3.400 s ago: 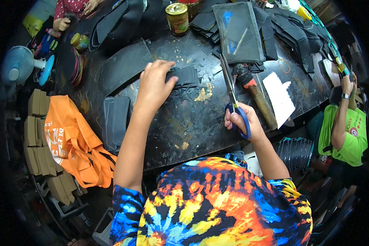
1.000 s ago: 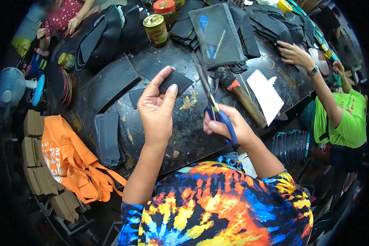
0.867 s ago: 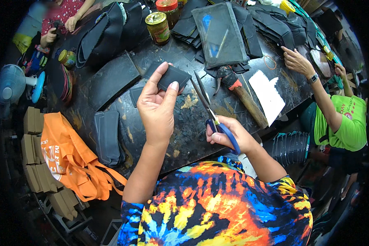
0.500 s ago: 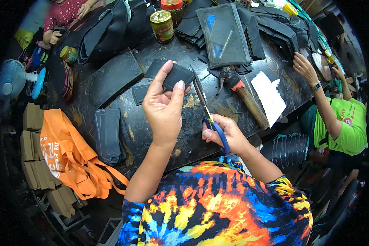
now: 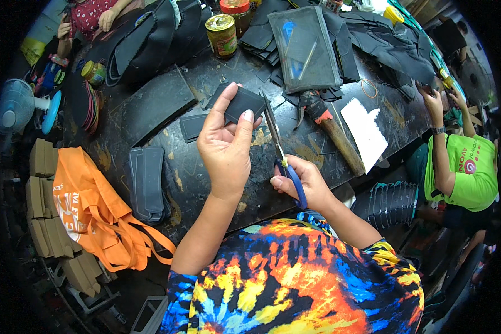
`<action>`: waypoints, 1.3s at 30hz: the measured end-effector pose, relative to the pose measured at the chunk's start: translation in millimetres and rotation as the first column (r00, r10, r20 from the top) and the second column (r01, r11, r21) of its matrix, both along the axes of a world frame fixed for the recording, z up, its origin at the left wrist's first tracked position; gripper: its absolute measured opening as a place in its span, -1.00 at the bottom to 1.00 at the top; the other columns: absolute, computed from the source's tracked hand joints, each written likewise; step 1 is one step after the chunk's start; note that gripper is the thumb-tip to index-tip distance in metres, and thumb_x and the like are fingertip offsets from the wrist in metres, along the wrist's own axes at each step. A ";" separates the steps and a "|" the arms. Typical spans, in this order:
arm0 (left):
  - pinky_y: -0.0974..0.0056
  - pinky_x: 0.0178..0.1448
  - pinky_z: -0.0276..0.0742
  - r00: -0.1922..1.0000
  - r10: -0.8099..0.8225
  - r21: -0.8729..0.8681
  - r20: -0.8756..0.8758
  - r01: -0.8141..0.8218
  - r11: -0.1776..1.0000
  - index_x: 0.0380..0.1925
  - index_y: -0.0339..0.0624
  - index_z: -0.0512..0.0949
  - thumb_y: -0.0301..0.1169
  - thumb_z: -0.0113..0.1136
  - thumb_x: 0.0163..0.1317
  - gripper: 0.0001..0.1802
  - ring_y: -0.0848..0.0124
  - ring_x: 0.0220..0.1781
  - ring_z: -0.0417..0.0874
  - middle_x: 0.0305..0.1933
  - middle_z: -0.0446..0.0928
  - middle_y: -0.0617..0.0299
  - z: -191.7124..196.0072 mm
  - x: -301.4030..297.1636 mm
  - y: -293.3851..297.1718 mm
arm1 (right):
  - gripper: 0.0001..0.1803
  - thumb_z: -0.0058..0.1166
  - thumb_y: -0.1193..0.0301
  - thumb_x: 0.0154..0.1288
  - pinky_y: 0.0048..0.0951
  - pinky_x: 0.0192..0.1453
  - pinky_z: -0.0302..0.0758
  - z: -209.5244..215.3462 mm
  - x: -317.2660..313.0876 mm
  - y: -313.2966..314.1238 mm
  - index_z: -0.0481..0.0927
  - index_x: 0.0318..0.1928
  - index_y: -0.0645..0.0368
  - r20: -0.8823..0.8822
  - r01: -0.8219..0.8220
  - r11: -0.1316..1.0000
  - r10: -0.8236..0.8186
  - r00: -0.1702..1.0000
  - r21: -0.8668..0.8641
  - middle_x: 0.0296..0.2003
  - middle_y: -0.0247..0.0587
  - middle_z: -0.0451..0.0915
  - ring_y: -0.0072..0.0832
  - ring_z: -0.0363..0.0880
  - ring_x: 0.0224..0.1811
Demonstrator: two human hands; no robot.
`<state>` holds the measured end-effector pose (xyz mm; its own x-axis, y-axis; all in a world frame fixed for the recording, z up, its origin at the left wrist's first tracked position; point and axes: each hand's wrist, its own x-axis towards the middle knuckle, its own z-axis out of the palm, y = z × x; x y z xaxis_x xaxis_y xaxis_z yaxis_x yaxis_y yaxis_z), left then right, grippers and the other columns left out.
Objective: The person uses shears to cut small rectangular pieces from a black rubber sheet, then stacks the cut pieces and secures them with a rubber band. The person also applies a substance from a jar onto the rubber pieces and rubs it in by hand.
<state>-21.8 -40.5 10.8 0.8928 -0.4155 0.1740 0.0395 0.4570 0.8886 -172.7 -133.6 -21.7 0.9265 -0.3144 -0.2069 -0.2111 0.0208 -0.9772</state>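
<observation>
Between the thumb and fingers of my left hand (image 5: 224, 147) is a small flat black piece (image 5: 246, 104), perhaps leather or rubber sheet. My right hand (image 5: 304, 181) grips blue-handled scissors (image 5: 293, 179), their blades pointing up and away at the right edge of that piece. Whether the blades touch it I cannot tell. More flat black pieces (image 5: 192, 127) lie on the table just behind and left of my left hand. A stack of longer dark strips (image 5: 148, 183) sits near the table's left front edge.
On the dark table (image 5: 206, 183) lie a hammer (image 5: 339, 136), a torn white sheet (image 5: 365, 131) and a mesh zip pouch (image 5: 306, 50). Jars (image 5: 221, 36) stand at the back. An orange bag (image 5: 89, 206) hangs at left. A co-worker in green (image 5: 462, 167) handles black sheets at right.
My left hand and the black piece have shifted slightly right. The scissors have moved a little. The co-worker at right has drawn a black sheet toward the table's edge.
</observation>
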 end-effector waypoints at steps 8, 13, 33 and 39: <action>0.27 0.39 0.52 0.992 -0.109 0.108 0.068 0.101 0.989 0.29 -0.36 0.54 -0.61 0.17 0.45 -0.58 0.40 0.21 0.66 0.25 0.63 0.01 -11.5 3.2 20.0 | -0.74 0.47 0.38 0.28 -0.64 -0.28 0.38 15.5 5.0 -21.1 0.58 -0.29 0.15 -0.026 0.089 0.996 -0.089 0.996 -0.002 -0.44 -0.54 0.51 -0.80 0.40 -0.38; 0.31 0.41 0.44 0.971 -0.235 0.122 0.035 0.230 0.966 0.40 -0.33 0.43 -0.70 0.18 0.37 -0.42 0.45 0.29 0.55 0.32 0.51 0.13 -18.8 -24.1 28.2 | -0.70 0.48 0.42 0.23 -0.69 -0.21 0.43 26.4 25.1 -28.5 0.59 -0.17 0.18 0.130 0.126 0.986 -0.140 0.982 0.109 -0.34 -0.52 0.58 -0.80 0.47 -0.33; 0.41 0.27 0.50 0.967 -0.250 0.274 0.055 0.226 0.935 0.14 -0.31 0.69 -0.68 0.23 0.34 -0.63 0.52 0.11 0.65 0.10 0.70 0.19 -9.3 14.8 65.4 | -0.68 0.34 0.20 0.40 -0.56 -0.22 0.37 18.4 -22.1 -39.6 0.55 -0.25 0.17 -0.039 -0.316 0.924 0.332 0.943 0.216 -0.41 -0.50 0.47 -0.73 0.40 -0.31; 0.38 0.31 0.48 0.956 -0.282 0.315 0.079 0.245 0.917 0.15 -0.32 0.68 -0.67 0.23 0.33 -0.62 0.47 0.15 0.66 0.10 0.71 0.15 -0.3 12.6 66.4 | -0.67 0.34 0.22 0.42 -0.56 -0.29 0.34 18.2 -19.2 -35.2 0.54 -0.27 0.19 -0.044 -0.292 0.939 0.304 0.952 0.181 -0.45 -0.50 0.45 -0.75 0.38 -0.36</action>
